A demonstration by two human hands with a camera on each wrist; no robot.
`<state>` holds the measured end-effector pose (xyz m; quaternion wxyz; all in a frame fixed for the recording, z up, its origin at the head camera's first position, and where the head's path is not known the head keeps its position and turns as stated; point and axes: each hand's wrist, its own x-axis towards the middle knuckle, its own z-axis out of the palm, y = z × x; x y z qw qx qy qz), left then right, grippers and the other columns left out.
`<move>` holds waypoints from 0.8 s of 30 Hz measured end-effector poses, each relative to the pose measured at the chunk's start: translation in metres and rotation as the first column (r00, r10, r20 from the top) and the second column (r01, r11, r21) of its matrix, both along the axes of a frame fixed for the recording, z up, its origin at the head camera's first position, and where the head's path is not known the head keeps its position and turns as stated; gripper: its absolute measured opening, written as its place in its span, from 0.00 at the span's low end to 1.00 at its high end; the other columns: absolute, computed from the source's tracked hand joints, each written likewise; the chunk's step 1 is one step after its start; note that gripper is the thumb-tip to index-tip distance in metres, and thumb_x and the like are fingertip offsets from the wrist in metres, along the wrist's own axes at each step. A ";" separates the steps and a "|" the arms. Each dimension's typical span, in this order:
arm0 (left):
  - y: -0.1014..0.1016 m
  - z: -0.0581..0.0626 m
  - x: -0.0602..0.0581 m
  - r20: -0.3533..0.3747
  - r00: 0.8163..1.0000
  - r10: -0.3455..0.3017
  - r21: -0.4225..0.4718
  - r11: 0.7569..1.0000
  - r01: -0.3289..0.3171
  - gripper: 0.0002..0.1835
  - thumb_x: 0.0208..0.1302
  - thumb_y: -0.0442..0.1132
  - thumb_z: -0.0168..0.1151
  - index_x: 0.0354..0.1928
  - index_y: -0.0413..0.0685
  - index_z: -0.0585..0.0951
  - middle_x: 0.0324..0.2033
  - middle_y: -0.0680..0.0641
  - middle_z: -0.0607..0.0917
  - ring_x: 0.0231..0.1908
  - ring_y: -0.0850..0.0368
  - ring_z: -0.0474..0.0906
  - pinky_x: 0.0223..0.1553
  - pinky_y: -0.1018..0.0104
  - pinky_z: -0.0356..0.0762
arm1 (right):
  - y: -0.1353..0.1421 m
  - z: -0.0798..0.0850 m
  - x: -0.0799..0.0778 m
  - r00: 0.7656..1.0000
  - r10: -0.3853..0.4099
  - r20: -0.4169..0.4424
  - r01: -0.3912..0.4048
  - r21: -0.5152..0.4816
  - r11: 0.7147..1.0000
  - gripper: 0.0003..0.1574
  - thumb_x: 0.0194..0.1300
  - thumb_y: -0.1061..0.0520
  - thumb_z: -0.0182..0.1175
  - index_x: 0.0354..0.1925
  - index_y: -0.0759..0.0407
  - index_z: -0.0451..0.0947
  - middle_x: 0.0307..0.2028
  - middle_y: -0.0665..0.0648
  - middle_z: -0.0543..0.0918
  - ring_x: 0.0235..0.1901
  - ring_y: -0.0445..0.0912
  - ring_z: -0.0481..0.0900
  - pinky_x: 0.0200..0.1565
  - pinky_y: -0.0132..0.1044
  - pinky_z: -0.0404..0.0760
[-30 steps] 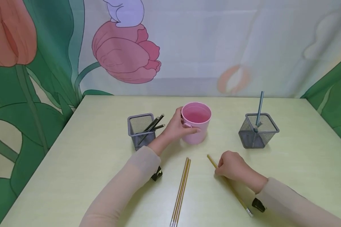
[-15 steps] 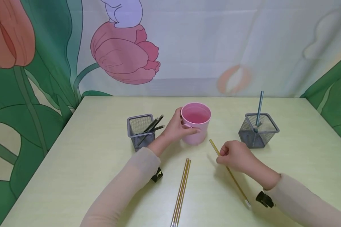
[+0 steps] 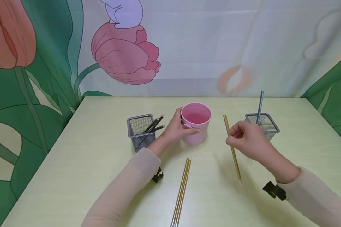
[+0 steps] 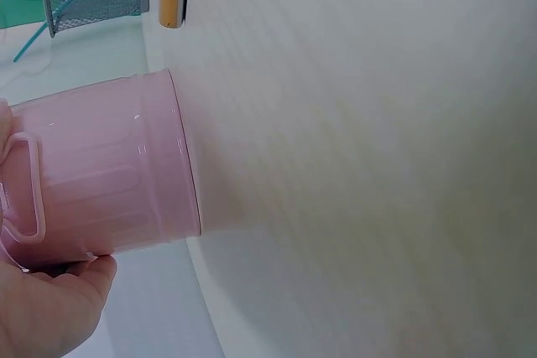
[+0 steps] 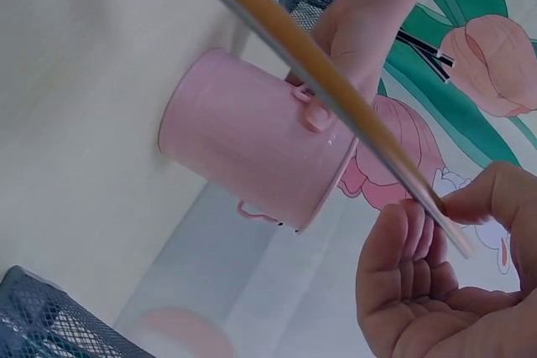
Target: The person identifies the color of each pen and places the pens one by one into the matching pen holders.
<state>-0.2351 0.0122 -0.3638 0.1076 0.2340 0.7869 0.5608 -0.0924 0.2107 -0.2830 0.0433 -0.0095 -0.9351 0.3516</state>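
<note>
My left hand [image 3: 178, 127] grips the side of a small pink bucket [image 3: 198, 135] standing upright on the table, its thumb across the front. The left wrist view shows the bucket's side and small handle [image 4: 38, 190], with part of the hand below. In my right hand [image 3: 250, 138] a yellow pencil [image 3: 236, 164] is pinched near its upper end between thumb and fingers. The pencil hangs steeply tilted above the table, right of the bucket and apart from it. The right wrist view shows the pencil [image 5: 323, 73] crossing in front of the bucket [image 5: 252, 127].
Several yellow pencils [image 3: 182, 190] lie side by side near the front. A grey mesh holder [image 3: 143, 138] with black pencils stands left of the bucket. Another mesh holder [image 3: 268, 121] with a blue pencil [image 3: 260, 107] stands at right, partly behind my right hand. A printed curtain [image 3: 187, 47] hangs behind.
My right hand has lifted the yellow pencil off the table and carried it up, away from me and slightly right, turning it steeper. The left hand and bucket have stayed put.
</note>
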 end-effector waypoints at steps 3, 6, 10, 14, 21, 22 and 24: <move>0.000 0.000 0.000 -0.004 1.000 0.000 0.001 1.000 0.000 0.51 0.47 0.34 0.75 0.69 0.40 0.53 0.61 0.41 0.68 0.61 0.48 0.68 0.63 0.58 0.69 | 0.001 0.002 0.000 0.999 -0.010 -0.044 0.009 -0.012 1.000 0.06 0.53 0.63 0.58 0.32 0.64 0.75 0.27 0.56 0.79 0.29 0.46 0.73 0.29 0.32 0.74; 0.000 -0.001 0.000 -0.007 1.000 0.000 0.008 1.000 0.000 0.50 0.47 0.34 0.75 0.69 0.40 0.54 0.61 0.41 0.68 0.61 0.48 0.68 0.63 0.58 0.68 | 0.001 0.003 0.000 0.996 -0.024 -0.080 0.022 -0.024 0.999 0.06 0.54 0.63 0.58 0.32 0.65 0.75 0.27 0.56 0.79 0.28 0.45 0.73 0.27 0.30 0.73; 0.000 -0.002 -0.001 -0.010 1.000 -0.005 0.015 1.000 0.005 0.50 0.47 0.34 0.75 0.69 0.40 0.54 0.61 0.40 0.68 0.61 0.48 0.68 0.63 0.58 0.68 | 0.001 0.004 0.001 0.992 -0.050 -0.118 0.044 -0.056 0.997 0.06 0.54 0.63 0.59 0.33 0.65 0.75 0.28 0.57 0.80 0.28 0.45 0.73 0.25 0.28 0.72; 0.001 -0.003 -0.001 -0.008 1.000 -0.009 0.018 1.000 0.010 0.50 0.47 0.34 0.75 0.68 0.40 0.54 0.61 0.40 0.68 0.60 0.48 0.68 0.63 0.58 0.68 | 0.000 0.004 0.001 0.985 -0.073 -0.158 0.061 -0.082 0.995 0.05 0.54 0.64 0.58 0.32 0.65 0.74 0.27 0.58 0.80 0.27 0.45 0.73 0.26 0.28 0.73; 0.001 -0.002 0.000 0.000 1.000 -0.008 0.016 1.000 0.008 0.51 0.47 0.35 0.75 0.69 0.41 0.53 0.61 0.41 0.68 0.61 0.48 0.68 0.63 0.58 0.68 | -0.003 0.005 0.000 0.957 -0.102 -0.272 0.058 -0.166 0.984 0.04 0.55 0.66 0.57 0.32 0.67 0.73 0.25 0.56 0.78 0.24 0.39 0.72 0.26 0.24 0.73; 0.000 -0.002 0.000 0.001 1.000 -0.006 0.012 1.000 0.006 0.51 0.47 0.35 0.76 0.69 0.41 0.53 0.61 0.41 0.68 0.61 0.48 0.68 0.63 0.58 0.68 | -0.003 0.005 0.000 0.951 -0.107 -0.291 0.055 -0.183 0.982 0.04 0.55 0.66 0.57 0.31 0.67 0.73 0.25 0.54 0.77 0.24 0.39 0.72 0.26 0.24 0.73; 0.000 -0.002 0.000 0.002 1.000 -0.003 0.008 1.000 0.003 0.51 0.47 0.35 0.76 0.69 0.41 0.53 0.61 0.41 0.68 0.61 0.48 0.68 0.63 0.58 0.68 | -0.003 0.005 -0.001 0.938 -0.122 -0.325 0.049 -0.225 0.973 0.03 0.55 0.67 0.57 0.31 0.67 0.73 0.24 0.51 0.77 0.24 0.38 0.72 0.27 0.22 0.73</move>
